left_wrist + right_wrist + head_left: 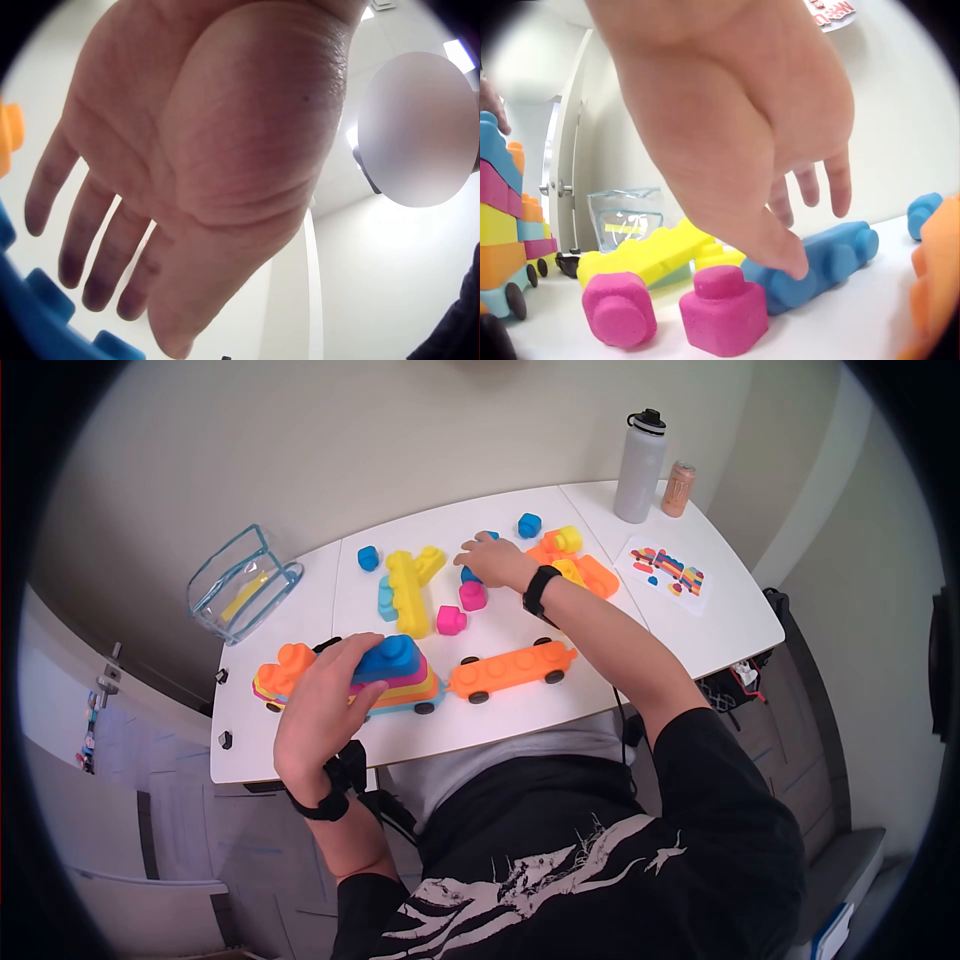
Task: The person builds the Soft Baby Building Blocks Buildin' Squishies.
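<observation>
While your arms reach over it, the white desk (710,640) spreads out before you; clock directions run from its middle, with 12 toward the wall. At 8 o'clock stands the stacked train (405,692), a wheeled build in layers of pale blue, orange, yellow, pink and blue. Between 9 and 10 sits the clear pouch (215,570), something yellow inside it, and between 1 and 2 the grey bottle (639,475) stands upright. At 6 o'clock rests the orange wheeled base (508,670), just beside the train's end. At 10 o'clock lies the long yellow block (408,595).

Your two hands are well apart. Your left hand (325,695) is at the train, fingers extended and grasping nothing; you cannot tell whether it touches the top layer. Your right hand (500,563) is at 12 o'clock, fingers spread and uncurled over the long blue block (829,259), which lies on the desk beneath it; the thumb is at the block's near side. Two pink blocks (472,596) sit near the middle, and small blue blocks (529,525) lie near 10 and 12 o'clock.
</observation>
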`<action>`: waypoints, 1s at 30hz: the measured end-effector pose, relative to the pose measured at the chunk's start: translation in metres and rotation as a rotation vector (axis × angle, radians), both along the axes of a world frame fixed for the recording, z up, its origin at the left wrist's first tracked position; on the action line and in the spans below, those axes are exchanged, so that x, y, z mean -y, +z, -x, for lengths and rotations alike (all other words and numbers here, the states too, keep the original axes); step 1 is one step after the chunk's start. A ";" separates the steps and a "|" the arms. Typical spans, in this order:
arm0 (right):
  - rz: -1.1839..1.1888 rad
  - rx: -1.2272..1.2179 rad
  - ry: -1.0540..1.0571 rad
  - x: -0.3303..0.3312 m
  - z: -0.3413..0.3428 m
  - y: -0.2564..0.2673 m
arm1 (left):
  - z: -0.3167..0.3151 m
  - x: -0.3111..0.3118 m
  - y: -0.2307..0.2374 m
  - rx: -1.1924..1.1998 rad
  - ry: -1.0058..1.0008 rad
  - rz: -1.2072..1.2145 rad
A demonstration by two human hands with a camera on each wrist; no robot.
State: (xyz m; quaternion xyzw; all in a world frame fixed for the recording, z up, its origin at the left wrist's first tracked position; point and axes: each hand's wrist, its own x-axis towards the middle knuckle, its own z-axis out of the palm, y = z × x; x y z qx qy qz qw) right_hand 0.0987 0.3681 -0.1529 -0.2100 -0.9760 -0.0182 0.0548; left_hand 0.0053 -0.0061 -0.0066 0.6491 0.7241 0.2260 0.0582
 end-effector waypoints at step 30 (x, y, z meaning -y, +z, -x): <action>1.434 -1.077 0.280 0.140 -0.143 0.078 | -0.066 -0.070 -0.034 -0.169 -0.089 -0.640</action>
